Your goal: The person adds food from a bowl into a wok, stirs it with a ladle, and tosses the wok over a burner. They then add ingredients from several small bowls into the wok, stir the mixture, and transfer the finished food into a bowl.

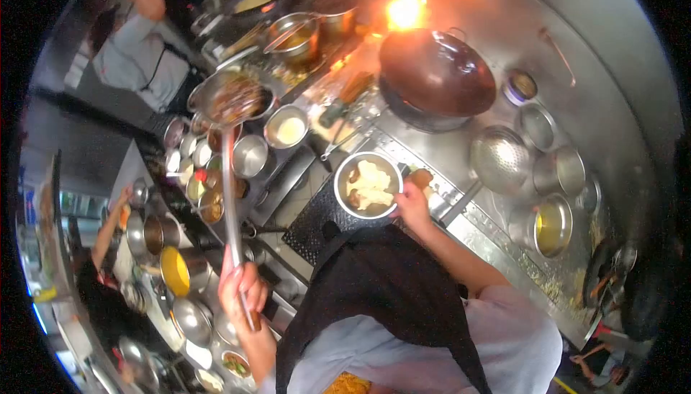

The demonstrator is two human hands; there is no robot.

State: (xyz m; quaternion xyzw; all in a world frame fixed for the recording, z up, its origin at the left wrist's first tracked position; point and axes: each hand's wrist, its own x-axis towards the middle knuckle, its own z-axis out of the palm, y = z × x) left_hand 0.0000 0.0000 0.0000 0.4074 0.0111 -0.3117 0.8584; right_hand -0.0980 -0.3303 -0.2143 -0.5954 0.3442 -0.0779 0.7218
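My left hand (242, 289) is closed around the lower handle of a long-handled strainer (229, 171). The strainer's wide round head is blurred and carries dark brown food (236, 97). It hangs over the metal bowls at the left. In my right hand (412, 207) is the rim of a metal bowl (344, 203), gripped at its right side. Pale yellow, creamy lumps and some brown pieces (371, 184) lie inside that bowl. My right fingers are partly hidden behind the rim.
A large wok (437, 73) sits tilted on the stove with a bright flame (407, 11) behind it. A perforated strainer (500, 158) and several metal pots stand on the steel counter at right. Co-workers (140, 63) are at the left. A black mat (309, 232) covers the floor.
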